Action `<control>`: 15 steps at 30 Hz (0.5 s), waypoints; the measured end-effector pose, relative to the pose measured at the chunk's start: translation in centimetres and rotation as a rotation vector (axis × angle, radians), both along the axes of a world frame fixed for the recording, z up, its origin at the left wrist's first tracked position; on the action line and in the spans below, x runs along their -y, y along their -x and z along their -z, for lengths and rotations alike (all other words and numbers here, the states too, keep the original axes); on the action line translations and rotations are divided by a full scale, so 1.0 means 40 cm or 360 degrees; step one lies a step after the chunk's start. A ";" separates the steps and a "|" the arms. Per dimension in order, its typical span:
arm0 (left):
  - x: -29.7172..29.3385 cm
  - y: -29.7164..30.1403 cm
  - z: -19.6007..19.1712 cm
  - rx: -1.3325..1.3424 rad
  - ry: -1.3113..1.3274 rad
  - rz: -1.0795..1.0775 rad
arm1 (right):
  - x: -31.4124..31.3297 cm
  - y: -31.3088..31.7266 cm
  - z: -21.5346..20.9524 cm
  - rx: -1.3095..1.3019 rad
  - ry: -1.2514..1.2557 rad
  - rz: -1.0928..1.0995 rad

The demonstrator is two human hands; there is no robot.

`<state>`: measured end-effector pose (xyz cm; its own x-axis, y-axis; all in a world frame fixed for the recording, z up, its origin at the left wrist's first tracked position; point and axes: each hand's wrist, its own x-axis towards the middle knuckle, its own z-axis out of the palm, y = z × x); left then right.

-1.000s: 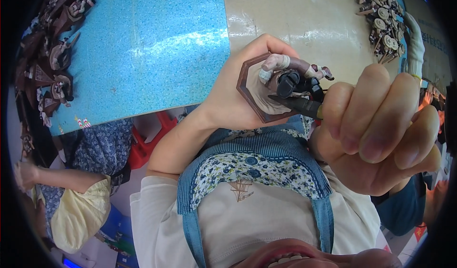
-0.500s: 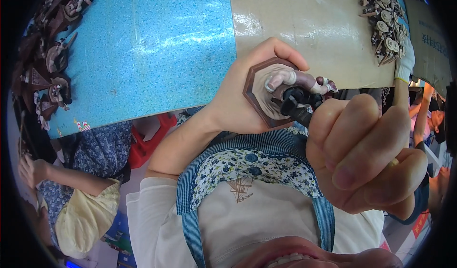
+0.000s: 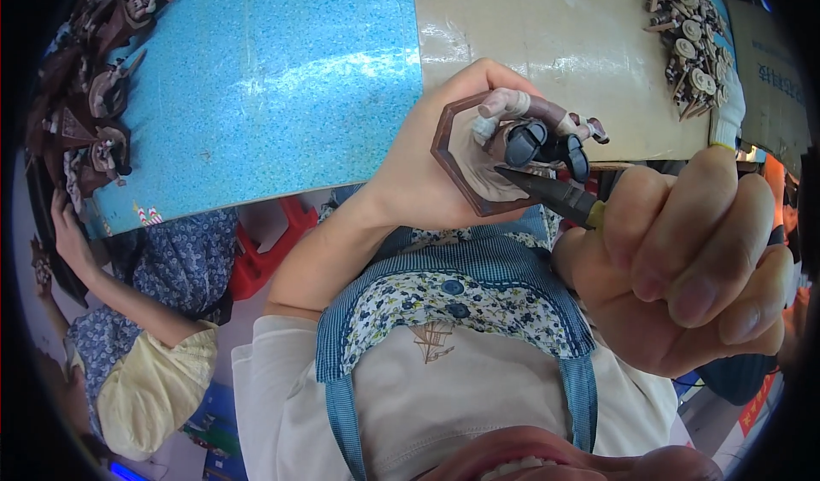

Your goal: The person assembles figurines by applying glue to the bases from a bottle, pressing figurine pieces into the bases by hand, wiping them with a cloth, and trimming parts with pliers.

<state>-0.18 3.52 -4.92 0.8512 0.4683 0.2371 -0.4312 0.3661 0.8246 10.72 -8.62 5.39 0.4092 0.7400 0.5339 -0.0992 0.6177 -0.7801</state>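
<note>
Centre-right of frame: left hand (image 3: 427, 169) wrapped around a brown hexagonal base (image 3: 465, 169) carrying a small figurine (image 3: 534, 135); fingers curled behind the rim, thumb over the top edge; held above the bench (image 3: 547, 45) edge. Right hand (image 3: 692, 267), large at lower right, closed in a fist on a dark pointed tool (image 3: 547, 192), tip touching the figurine's underside. Piece looks light, rigid, probably moulded plastic; thin limbs seem fragile, so the base rim is the safe hold; glossy surfaces may slip. Heaps of similar parts (image 3: 696, 49) at upper right; more brown pieces (image 3: 90, 96) upper left.
</note>
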 end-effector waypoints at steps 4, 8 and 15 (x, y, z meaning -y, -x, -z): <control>0.006 -0.007 0.003 -0.0052 0.0184 0.0078 | -0.033 0.020 -0.014 0.0020 0.0151 0.0024; 0.004 -0.006 -0.005 -0.0055 0.0166 0.0076 | -0.063 0.026 -0.019 0.0026 0.0208 0.0003; 0.004 0.015 -0.029 -0.0194 -0.0068 0.0151 | -0.083 0.077 0.006 -0.0170 -0.0073 0.0083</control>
<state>-0.77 3.37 -3.76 0.9148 0.3761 0.1471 -0.2918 0.3639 0.8845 7.65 -5.29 5.16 0.5028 0.6920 0.5180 -0.1469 0.6589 -0.7377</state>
